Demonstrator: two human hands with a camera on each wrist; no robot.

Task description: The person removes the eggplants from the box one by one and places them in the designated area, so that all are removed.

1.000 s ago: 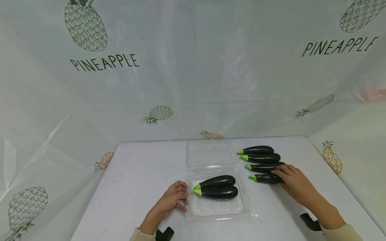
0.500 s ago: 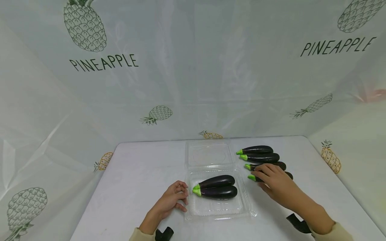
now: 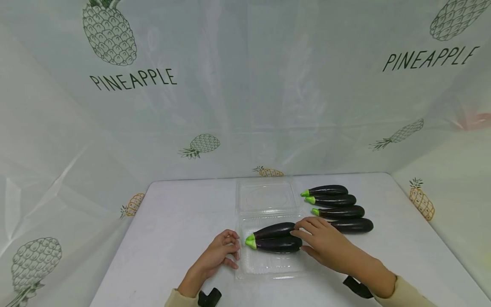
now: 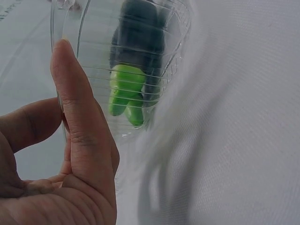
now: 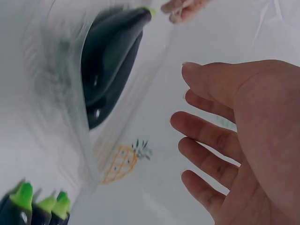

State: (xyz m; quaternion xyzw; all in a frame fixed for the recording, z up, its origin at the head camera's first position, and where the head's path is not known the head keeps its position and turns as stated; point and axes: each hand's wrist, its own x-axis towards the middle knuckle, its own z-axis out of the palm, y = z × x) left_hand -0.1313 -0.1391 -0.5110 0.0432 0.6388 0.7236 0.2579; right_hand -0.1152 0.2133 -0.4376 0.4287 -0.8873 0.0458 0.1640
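A clear plastic clamshell container lies on the table with its lid folded back. Inside it two dark eggplants rest side by side, green stem ends to the left. My left hand is at the container's left side; in the left wrist view its thumb and index finger pinch the rim. Over the container's right side is my right hand, overlapping the blunt ends of both eggplants in the head view. Its fingers are loosely spread with nothing between them in the right wrist view.
Several more eggplants lie in a row on the table, right of the container; my right hand hides the nearest one's stem end. The open lid extends toward the table's back edge. A pineapple-printed sheet hangs behind and around.
My right hand has moved left from the nearest eggplants of the row, without lifting any, to the container's right side. The left hand and the container have stayed in place.
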